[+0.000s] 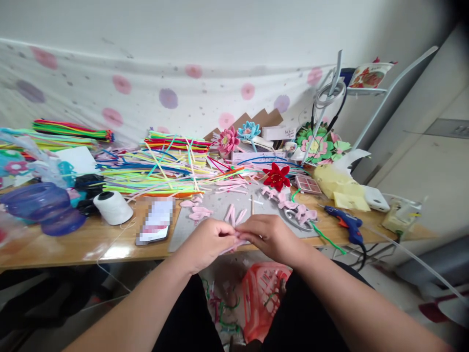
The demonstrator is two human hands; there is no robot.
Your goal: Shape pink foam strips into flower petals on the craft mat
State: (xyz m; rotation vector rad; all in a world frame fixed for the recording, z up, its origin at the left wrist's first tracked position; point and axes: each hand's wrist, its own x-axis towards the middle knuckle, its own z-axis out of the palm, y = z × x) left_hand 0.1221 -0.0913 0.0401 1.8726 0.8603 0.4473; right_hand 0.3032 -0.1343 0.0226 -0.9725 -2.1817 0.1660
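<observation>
You are holding a small pale pink fuzzy piece [240, 242] between both bare hands, above the near edge of the flat grey work mat [216, 200]. Your left hand [212, 239] is pinching it, thumb and forefinger together, and your right hand [271, 237] is meeting it from the right with its fingertips clamped on the same piece; your fingers are covering much of it, so its full shape is not showing. Just beyond your hands, loose pale pink fuzzy strips [229, 215] are lying on the mat, near a thin tan stick [252, 204]. Because you are working so close to the edge of the light brown wooden table [146, 254], a loosened pinch could be sending the piece down toward the openwork red plastic object [252, 303] below. Uneven pressure from your 2 hands could be bending or flattening the soft pile. A forward sweep of your knuckles could be scattering the strips, and your right forearm, swinging right, could be knocking the blue glue gun [348, 226] or snagging its cord.
</observation>
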